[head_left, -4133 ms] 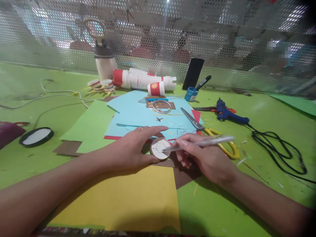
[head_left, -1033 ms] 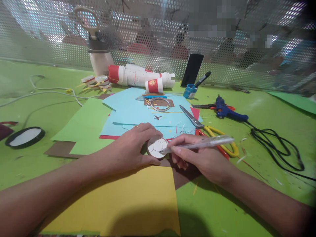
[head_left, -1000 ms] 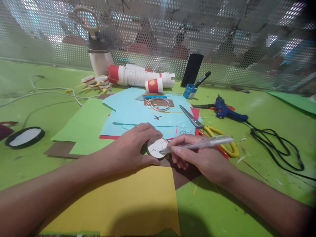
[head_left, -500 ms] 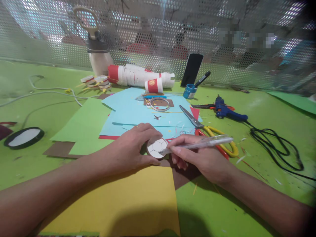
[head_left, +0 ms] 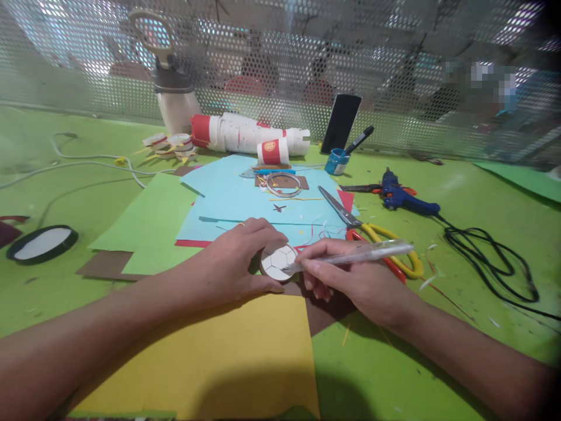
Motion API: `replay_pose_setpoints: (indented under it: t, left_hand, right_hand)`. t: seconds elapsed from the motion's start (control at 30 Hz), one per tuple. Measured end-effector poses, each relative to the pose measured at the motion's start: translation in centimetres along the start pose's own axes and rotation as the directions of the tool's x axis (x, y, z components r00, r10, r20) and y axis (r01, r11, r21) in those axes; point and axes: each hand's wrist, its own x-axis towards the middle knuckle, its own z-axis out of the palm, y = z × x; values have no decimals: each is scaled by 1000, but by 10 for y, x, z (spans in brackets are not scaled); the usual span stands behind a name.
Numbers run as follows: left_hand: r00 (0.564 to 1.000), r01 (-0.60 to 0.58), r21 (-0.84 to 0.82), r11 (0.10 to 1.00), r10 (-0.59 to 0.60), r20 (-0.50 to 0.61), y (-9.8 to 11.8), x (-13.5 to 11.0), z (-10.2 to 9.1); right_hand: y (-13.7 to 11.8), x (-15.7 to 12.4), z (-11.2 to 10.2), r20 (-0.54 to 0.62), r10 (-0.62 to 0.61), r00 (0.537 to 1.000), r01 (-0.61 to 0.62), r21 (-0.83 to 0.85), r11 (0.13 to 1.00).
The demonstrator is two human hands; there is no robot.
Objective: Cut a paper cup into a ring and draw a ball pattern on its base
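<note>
A small white paper disc (head_left: 277,261) with football-pattern lines lies at the centre of the green table. My left hand (head_left: 232,263) curls round its left side, thumb and fingers pinning it in place. My right hand (head_left: 350,278) grips a clear pen (head_left: 363,254), whose tip touches the disc's right part. Both hands rest over a brown card scrap (head_left: 326,313) and the top edge of a yellow sheet (head_left: 228,356).
Yellow-handled scissors (head_left: 377,237) lie just behind my right hand. Light blue paper (head_left: 245,202), a green sheet (head_left: 149,225), paper cups (head_left: 245,135), a bottle (head_left: 175,99), a phone (head_left: 340,123), a blue glue gun (head_left: 405,199) with black cord (head_left: 491,257) and a tape roll (head_left: 41,244) surround them. Mesh screen behind.
Almost nothing differs: my hands stay on the disc, and the pen tip has shifted only slightly across it. The view has drifted a little.
</note>
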Motion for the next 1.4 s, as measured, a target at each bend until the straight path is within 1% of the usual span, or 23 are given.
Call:
replay_pose_setpoints:
  t: [0.17,0.33,1.4]
  left_hand:
    - [1000,-14,0,1000,14,-9,-1,0,1]
    - [1000,11,-1,1000,-11,-9,0,0,1]
    - [1000,-17,3,1000,17,-26,-2,1,1]
  right_hand:
    - [1,0,0,5,-5,1000,5,9,1000]
    - [1,0,0,0,-7,1000,7,45,999]
    - [1,1,0,7,-18,1000,18,20,1000]
